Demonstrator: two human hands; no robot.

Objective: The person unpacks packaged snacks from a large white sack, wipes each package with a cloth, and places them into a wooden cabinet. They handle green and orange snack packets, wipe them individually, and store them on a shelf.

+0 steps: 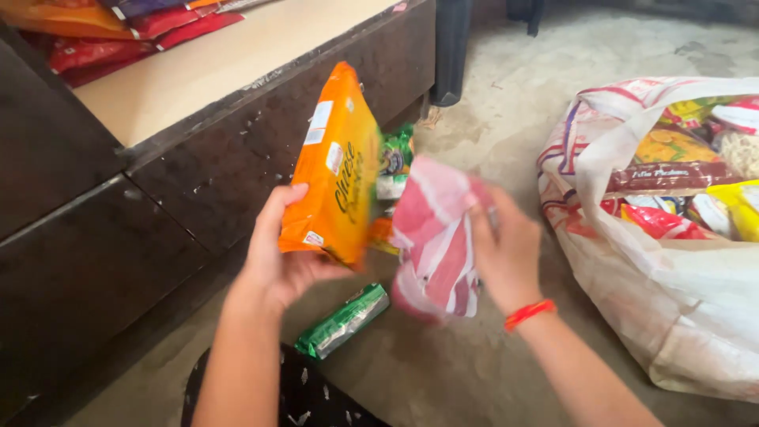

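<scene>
My left hand (275,255) grips the lower edge of an orange snack packet (336,168) and holds it upright, with a green packet (394,162) tucked behind it. Beside it, my right hand (506,251) holds a pink and white striped packet (436,237), blurred by motion. A red thread band (528,313) circles my right wrist. Below both hands a green wrapped roll (345,320) lies on the concrete floor.
A large white sack (672,300) filled with several snack packets stands at the right. A dark wooden shelf unit (198,150) with a pale top fills the left, with red and orange packets (118,32) stacked at its back. A dark post (451,47) stands behind.
</scene>
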